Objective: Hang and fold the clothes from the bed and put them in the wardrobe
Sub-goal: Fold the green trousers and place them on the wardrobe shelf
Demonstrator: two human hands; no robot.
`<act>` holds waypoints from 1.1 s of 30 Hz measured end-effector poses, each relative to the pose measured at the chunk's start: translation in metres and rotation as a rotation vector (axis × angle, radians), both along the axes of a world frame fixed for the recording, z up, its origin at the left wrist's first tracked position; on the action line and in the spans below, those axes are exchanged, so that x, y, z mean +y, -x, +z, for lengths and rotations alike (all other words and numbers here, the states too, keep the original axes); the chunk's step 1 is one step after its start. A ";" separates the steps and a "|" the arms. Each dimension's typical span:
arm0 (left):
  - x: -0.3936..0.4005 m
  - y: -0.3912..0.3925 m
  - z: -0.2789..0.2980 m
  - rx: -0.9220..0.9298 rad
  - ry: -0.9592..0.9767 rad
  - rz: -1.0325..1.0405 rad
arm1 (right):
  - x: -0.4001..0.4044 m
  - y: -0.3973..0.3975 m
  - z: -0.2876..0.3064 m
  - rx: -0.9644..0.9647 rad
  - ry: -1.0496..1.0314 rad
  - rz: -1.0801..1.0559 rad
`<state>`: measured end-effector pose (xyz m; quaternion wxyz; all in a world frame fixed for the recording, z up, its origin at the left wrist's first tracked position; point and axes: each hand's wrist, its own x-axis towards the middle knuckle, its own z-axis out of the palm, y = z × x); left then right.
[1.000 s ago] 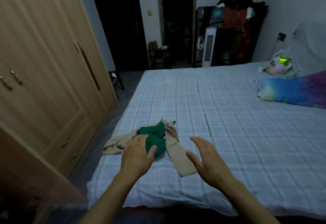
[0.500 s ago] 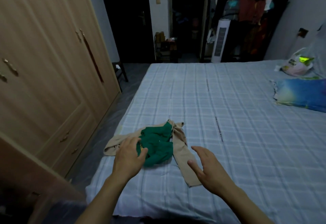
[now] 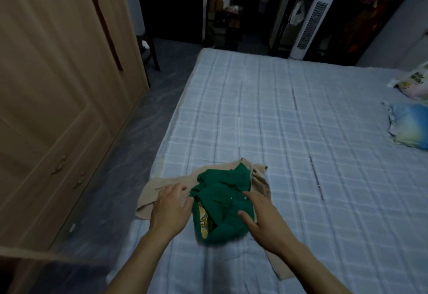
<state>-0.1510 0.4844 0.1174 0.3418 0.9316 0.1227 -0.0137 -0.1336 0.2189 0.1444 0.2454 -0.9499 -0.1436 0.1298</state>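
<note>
A crumpled green garment [image 3: 222, 201] with a yellow print lies on top of a beige garment [image 3: 159, 189] near the left edge of the bed [image 3: 289, 131]. My left hand [image 3: 171, 210] rests with spread fingers on the beige cloth, touching the green garment's left side. On the green garment's right side lies my right hand [image 3: 261, 219], fingers apart. Neither hand grips anything. The wooden wardrobe [image 3: 53, 85] stands at the left with its doors closed.
A strip of grey floor [image 3: 129, 143] runs between wardrobe and bed. A blue-and-yellow pillow [image 3: 410, 127] and a printed bag [image 3: 414, 83] lie at the bed's right edge. A white tower fan [image 3: 308, 22] and hanging clothes stand beyond the bed.
My right hand has moved left onto the green garment. The view has tilted down and come closer to the clothes. My left hand stays at the garment's left side.
</note>
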 end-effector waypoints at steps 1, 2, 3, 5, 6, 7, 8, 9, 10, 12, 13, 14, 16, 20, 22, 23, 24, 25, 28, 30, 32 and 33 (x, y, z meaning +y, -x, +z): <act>0.005 -0.008 -0.007 0.021 0.006 -0.013 | 0.010 -0.006 -0.006 0.008 0.002 0.002; 0.009 -0.015 -0.013 0.039 0.008 -0.027 | 0.020 -0.010 -0.012 0.016 0.001 0.008; 0.011 -0.021 -0.019 0.054 0.007 -0.042 | 0.028 -0.015 -0.017 0.027 0.000 0.017; 0.012 -0.027 -0.029 0.073 0.003 -0.079 | 0.043 -0.025 -0.026 0.055 -0.010 0.029; 0.011 -0.029 -0.034 0.082 -0.008 -0.097 | 0.048 -0.030 -0.030 0.066 -0.017 0.030; 0.011 -0.032 -0.039 0.092 -0.021 -0.106 | 0.053 -0.036 -0.034 0.075 -0.025 0.031; 0.012 -0.034 -0.044 0.102 -0.031 -0.110 | 0.057 -0.042 -0.040 0.086 -0.031 0.028; 0.013 -0.038 -0.051 0.109 -0.035 -0.113 | 0.061 -0.047 -0.047 0.093 -0.036 0.022; 0.014 -0.041 -0.059 0.118 -0.031 -0.115 | 0.064 -0.053 -0.055 0.095 -0.037 0.016; 0.017 -0.047 -0.077 0.147 -0.023 -0.130 | 0.070 -0.061 -0.072 0.092 -0.025 0.007; 0.018 -0.050 -0.087 0.168 -0.021 -0.141 | 0.073 -0.064 -0.081 0.093 -0.019 0.003; 0.019 -0.054 -0.097 0.188 -0.021 -0.153 | 0.077 -0.067 -0.091 0.096 -0.015 -0.004; 0.018 -0.061 -0.119 0.227 -0.021 -0.174 | 0.084 -0.072 -0.111 0.108 -0.010 -0.017; 0.014 -0.075 -0.157 0.265 0.000 -0.211 | 0.096 -0.076 -0.150 0.152 0.023 -0.033; 0.013 -0.081 -0.174 0.277 0.023 -0.207 | 0.103 -0.077 -0.170 0.177 0.051 -0.044; 0.012 -0.084 -0.183 0.281 0.040 -0.201 | 0.106 -0.077 -0.181 0.177 0.065 -0.047; 0.012 -0.086 -0.191 0.284 0.052 -0.198 | 0.109 -0.078 -0.191 0.171 0.086 -0.043; 0.012 -0.088 -0.199 0.283 0.053 -0.202 | 0.111 -0.079 -0.202 0.158 0.113 -0.038; 0.011 -0.096 -0.218 0.257 0.027 -0.220 | 0.118 -0.082 -0.228 0.118 0.204 -0.031; 0.010 -0.101 -0.223 0.228 0.038 -0.211 | 0.120 -0.084 -0.237 0.105 0.245 -0.054; 0.007 -0.104 -0.220 0.183 0.042 -0.193 | 0.122 -0.083 -0.241 0.074 0.238 -0.095; 0.005 -0.105 -0.217 0.155 0.040 -0.185 | 0.123 -0.083 -0.240 0.054 0.212 -0.120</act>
